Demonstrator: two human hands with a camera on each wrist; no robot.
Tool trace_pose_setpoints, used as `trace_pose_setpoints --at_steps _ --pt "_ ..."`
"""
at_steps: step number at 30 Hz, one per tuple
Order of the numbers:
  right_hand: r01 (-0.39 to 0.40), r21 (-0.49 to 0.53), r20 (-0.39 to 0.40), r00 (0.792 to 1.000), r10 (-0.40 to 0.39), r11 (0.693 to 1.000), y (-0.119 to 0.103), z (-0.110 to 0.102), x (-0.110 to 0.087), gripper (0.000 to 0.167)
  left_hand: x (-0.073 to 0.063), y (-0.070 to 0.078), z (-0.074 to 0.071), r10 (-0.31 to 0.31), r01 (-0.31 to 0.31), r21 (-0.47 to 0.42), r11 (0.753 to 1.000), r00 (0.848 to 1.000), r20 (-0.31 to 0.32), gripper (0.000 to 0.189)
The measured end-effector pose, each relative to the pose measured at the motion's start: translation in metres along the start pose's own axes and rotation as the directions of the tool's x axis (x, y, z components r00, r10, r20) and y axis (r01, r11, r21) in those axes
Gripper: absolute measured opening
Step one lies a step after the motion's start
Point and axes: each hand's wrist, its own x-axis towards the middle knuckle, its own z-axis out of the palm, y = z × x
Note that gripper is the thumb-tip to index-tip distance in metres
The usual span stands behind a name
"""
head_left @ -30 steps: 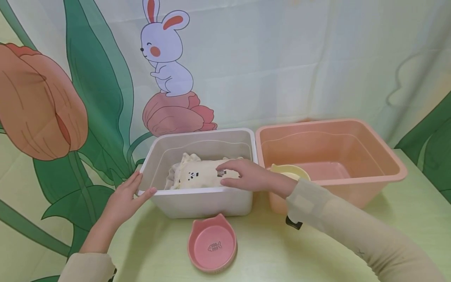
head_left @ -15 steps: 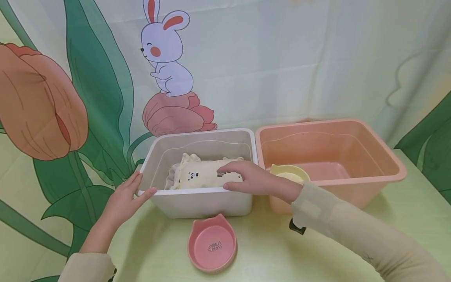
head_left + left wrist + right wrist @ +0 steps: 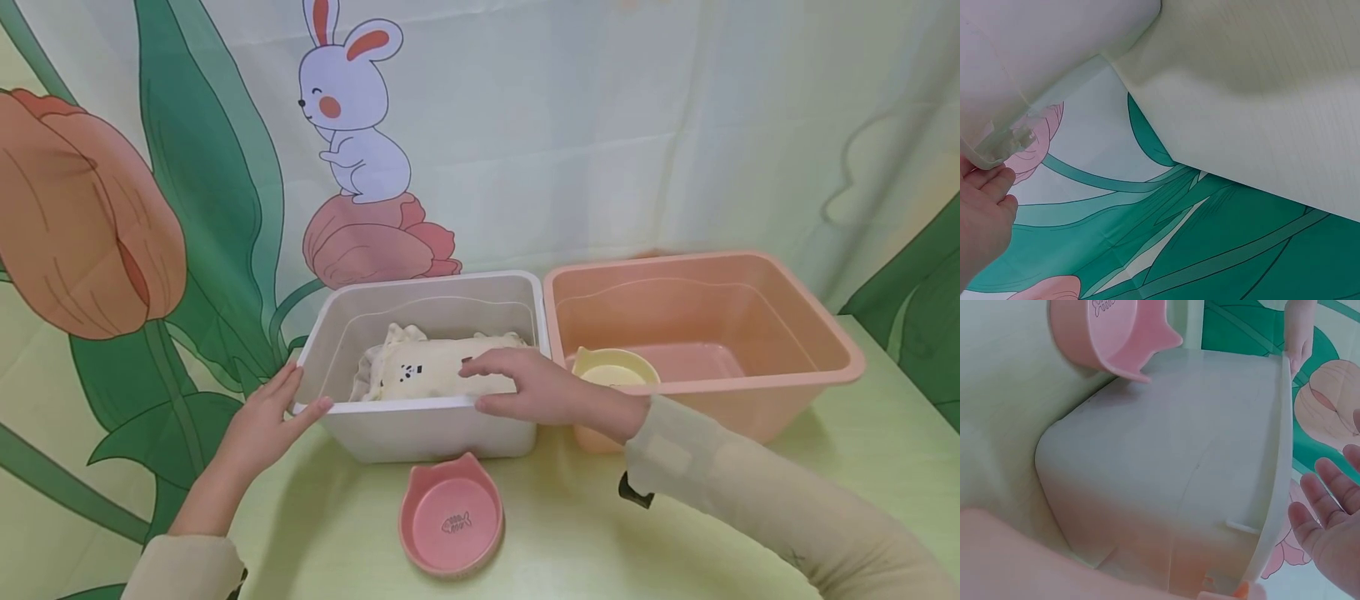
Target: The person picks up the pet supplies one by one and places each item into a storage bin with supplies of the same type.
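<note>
A white plastic bin (image 3: 450, 433) stands on the pale green table. Inside it lies a cream cloth item (image 3: 431, 379) with small animal-face prints and ruffled edges, padded like a small pillow. My left hand (image 3: 258, 429) rests against the bin's front left corner, fingers outside the left rim and thumb along the front rim. Over the front right rim hovers my right hand (image 3: 528, 387), its fingers apart and slightly bent, with nothing held. In the right wrist view, its fingers (image 3: 1329, 490) show loosely spread. It partly covers the cloth item.
Right of the white bin stands a larger peach bin (image 3: 750, 400), holding a yellow cat-eared bowl (image 3: 615, 367). A pink cat-eared bowl (image 3: 450, 525) with a fishbone design sits on the table (image 3: 570, 533) in front. A printed curtain (image 3: 600, 125) hangs behind.
My right hand has drawn slightly right and toward me, uncovering more of the yellow bowl. My left hand stays at the bin's corner, and the cloth item looks unmoved.
</note>
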Motion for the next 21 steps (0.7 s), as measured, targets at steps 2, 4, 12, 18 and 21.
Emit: trace_pose_setpoints --at_steps 2,4,12,18,21 --pt "0.015 0.012 -0.008 1.0 -0.015 1.0 -0.002 0.0 -0.001 0.038 0.0 0.0 0.0 0.004 -0.004 -0.001 1.0 1.0 -0.001 0.081" --pt "0.029 0.022 -0.009 1.0 -0.029 0.999 -0.004 0.001 -0.003 0.037 -0.001 0.001 -0.001 0.006 -0.006 -0.001 1.0 1.0 -0.001 0.081" --pt "0.063 0.005 0.011 0.998 -0.063 0.998 -0.013 0.004 -0.01 0.035 0.0 -0.001 0.0 0.012 -0.012 -0.004 1.0 1.0 -0.006 0.081" --pt "0.078 -0.019 0.003 0.997 -0.078 0.997 -0.015 0.006 -0.012 0.033 0.0 0.0 0.0 0.008 -0.008 -0.004 1.0 1.0 -0.006 0.081" --pt "0.086 -0.031 0.011 0.996 -0.086 0.996 -0.015 0.007 -0.015 0.033 -0.001 0.0 -0.001 0.003 -0.003 -0.002 1.0 1.0 -0.003 0.081"
